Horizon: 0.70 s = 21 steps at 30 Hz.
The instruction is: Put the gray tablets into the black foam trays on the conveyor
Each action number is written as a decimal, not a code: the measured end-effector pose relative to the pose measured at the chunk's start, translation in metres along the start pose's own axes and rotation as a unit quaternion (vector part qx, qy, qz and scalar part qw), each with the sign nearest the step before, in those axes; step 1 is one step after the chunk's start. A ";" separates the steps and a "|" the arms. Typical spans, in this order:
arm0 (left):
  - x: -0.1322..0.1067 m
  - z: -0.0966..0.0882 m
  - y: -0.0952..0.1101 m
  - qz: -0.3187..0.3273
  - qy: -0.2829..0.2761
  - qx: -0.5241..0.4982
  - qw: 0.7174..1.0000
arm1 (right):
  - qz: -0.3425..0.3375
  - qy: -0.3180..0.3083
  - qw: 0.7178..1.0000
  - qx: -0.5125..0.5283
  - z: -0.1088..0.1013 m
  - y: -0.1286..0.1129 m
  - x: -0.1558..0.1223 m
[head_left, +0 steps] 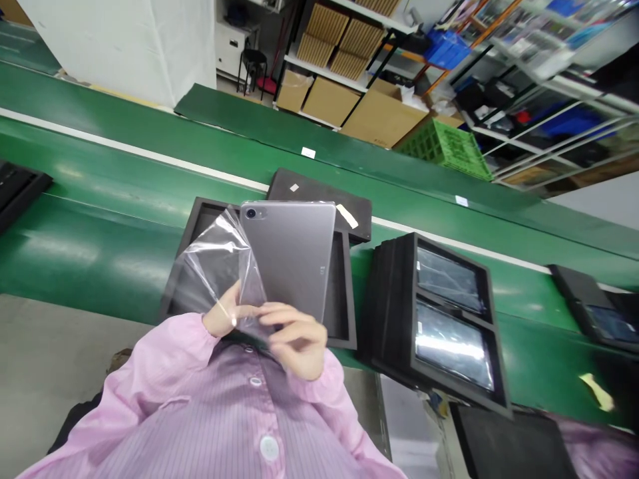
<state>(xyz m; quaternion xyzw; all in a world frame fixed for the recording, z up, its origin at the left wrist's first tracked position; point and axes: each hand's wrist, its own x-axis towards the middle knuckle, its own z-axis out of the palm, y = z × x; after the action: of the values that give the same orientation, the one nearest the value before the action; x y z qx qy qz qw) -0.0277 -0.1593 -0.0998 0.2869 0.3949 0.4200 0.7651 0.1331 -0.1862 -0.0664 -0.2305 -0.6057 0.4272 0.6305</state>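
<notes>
A grey tablet (292, 256) is held up with its back and corner camera towards me. Its lower left edge is in my left hand (224, 313), whose thumb shows while the other fingers are hidden. A clear plastic film (217, 256) fans out to the left, partly over the tablet's left side and my left hand. My right hand (298, 340) is closed at the tablet's lower edge, thumb and fingers pinching the film near my left thumb. Below the tablet lies a black tray (342, 293) with a raised rim.
A closed black case (319, 193) lies behind the tray on the green conveyor belt (124, 266). To the right stands a stack of black trays (387, 299), its top one holding two screen-up tablets (452, 342). Another black tray (17, 189) is at far left. Shelves with cartons (332, 100) stand beyond.
</notes>
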 end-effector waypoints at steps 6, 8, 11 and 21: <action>0.003 0.001 0.003 -0.014 0.023 -0.053 0.998 | 0.112 0.361 0.901 -0.213 -0.050 0.002 -0.007; 0.003 0.002 0.005 -0.008 0.025 -0.048 0.999 | 0.188 0.347 0.878 -0.270 -0.058 0.005 -0.012; 0.004 0.000 0.003 0.011 0.022 -0.018 1.000 | 0.276 0.290 0.876 -0.269 -0.057 0.012 -0.019; -0.004 -0.004 0.019 0.048 0.157 0.127 0.978 | 0.415 0.361 0.835 -0.001 -0.079 0.010 -0.030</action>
<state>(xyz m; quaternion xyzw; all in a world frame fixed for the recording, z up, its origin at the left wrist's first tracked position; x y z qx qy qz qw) -0.0406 -0.1531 -0.0858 0.3309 0.5462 0.4419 0.6300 0.2090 -0.1872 -0.1042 -0.5991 -0.1830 0.5345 0.5673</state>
